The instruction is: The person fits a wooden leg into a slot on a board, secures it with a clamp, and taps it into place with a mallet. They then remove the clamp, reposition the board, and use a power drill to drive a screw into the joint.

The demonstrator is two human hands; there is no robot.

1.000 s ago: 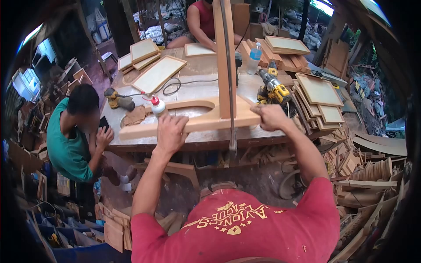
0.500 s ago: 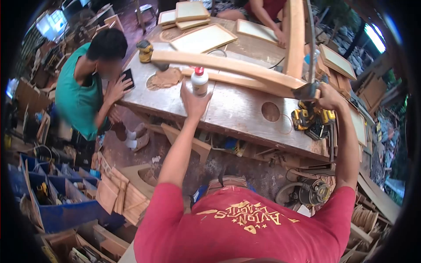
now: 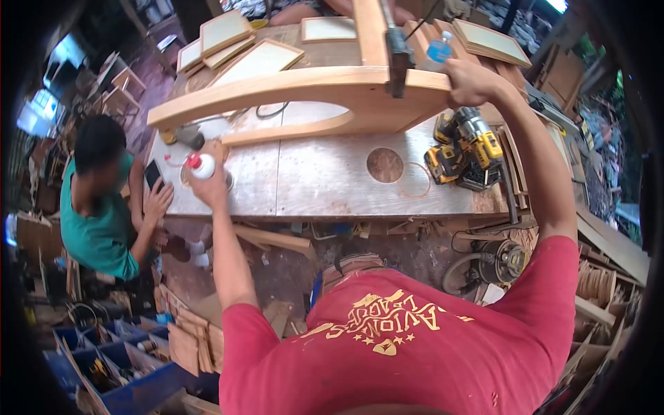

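Note:
My left hand [image 3: 209,183] is wrapped round a white glue bottle [image 3: 201,165] with a red cap, at the left part of the workbench [image 3: 311,183]. My right hand [image 3: 470,83] grips the right end of a curved wooden frame [image 3: 277,86], which stands raised over the bench. A dark metal clamp [image 3: 398,59] sits on the frame close to my right hand, where an upright wooden piece [image 3: 371,34] meets it. Under the left end of the frame lies a drill [image 3: 188,136], partly hidden.
Yellow-black power drills [image 3: 460,149] stand at the bench's right. Framed panels [image 3: 259,61] lie at the back left, more panels [image 3: 491,41] and a blue bottle [image 3: 440,48] at the back right. A person in green [image 3: 100,214] holds a phone [image 3: 152,174] at the left edge.
My left hand has carried the glue bottle left. The frame has turned and lifted with my right hand on its end, and the view has shifted to the right.

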